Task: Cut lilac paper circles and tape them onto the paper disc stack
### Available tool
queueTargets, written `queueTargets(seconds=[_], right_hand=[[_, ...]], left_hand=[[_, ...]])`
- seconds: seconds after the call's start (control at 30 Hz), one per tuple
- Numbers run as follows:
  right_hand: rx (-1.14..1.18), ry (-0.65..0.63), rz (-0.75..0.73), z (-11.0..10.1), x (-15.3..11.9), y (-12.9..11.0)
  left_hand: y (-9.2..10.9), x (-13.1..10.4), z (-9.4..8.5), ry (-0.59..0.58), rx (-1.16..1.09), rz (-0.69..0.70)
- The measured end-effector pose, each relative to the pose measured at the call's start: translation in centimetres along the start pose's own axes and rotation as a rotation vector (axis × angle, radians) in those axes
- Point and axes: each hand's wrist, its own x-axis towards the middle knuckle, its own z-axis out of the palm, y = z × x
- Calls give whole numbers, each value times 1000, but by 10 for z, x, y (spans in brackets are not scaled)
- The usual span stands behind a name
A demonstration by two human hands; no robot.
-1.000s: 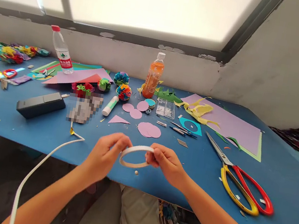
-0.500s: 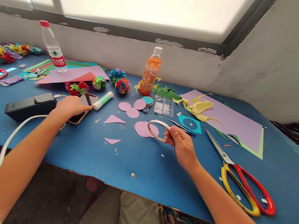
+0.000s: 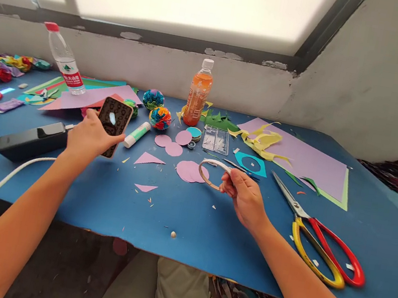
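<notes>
My left hand (image 3: pixel 89 134) grips a smartphone (image 3: pixel 117 116) by its edges and holds it tilted up off the table, its patterned side facing me. A black box-shaped device (image 3: pixel 32 140) with a white cable (image 3: pixel 6 184) lies left of that hand. My right hand (image 3: pixel 247 193) pinches a thin roll of white tape (image 3: pixel 217 163) with a brown inner ring, tilted above the purple paper circles (image 3: pixel 185 170). Just right of the phone lies a glue stick (image 3: pixel 137 134). Beyond my right hand are a blue paper piece with a ring cut in it (image 3: pixel 262 167) and a slim tool.
Large red-and-yellow-handled scissors (image 3: pixel 299 212) lie at the right. An orange drink bottle (image 3: pixel 198 95) and a tilted water bottle (image 3: pixel 68 68) stand at the back. Colourful paper balls (image 3: pixel 160 118), a clear plastic case (image 3: pixel 216 139) and purple sheets (image 3: pixel 317 171) are around.
My left hand has lifted the phone off the table and tilted it up, so its patterned side shows. My right hand keeps the tape roll in nearly the same place.
</notes>
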Motion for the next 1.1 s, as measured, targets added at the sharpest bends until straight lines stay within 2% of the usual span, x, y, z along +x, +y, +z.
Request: queueTargets(seconds=[0.07, 0.13, 0.27, 0.37, 0.57, 0.8, 1.1], right_hand=[[2, -3, 1, 0, -1, 0], [4, -6, 5, 0, -1, 0], [5, 13, 18, 0, -1, -1], [12, 40, 12, 0, 0, -2], [5, 67, 10, -1, -1, -7], [7, 65, 12, -2, -2, -9], [12, 40, 24, -3, -5, -8]], left_hand=[[15, -5, 3, 213, -114, 7], [25, -6, 12, 295, -189, 66], [26, 0, 30, 275, -234, 22], [23, 2, 37, 283, -236, 22], [18, 6, 40, 272, -312, 41], [6, 11, 44, 207, -478, 158], [7, 8, 40, 205, -611, 114]])
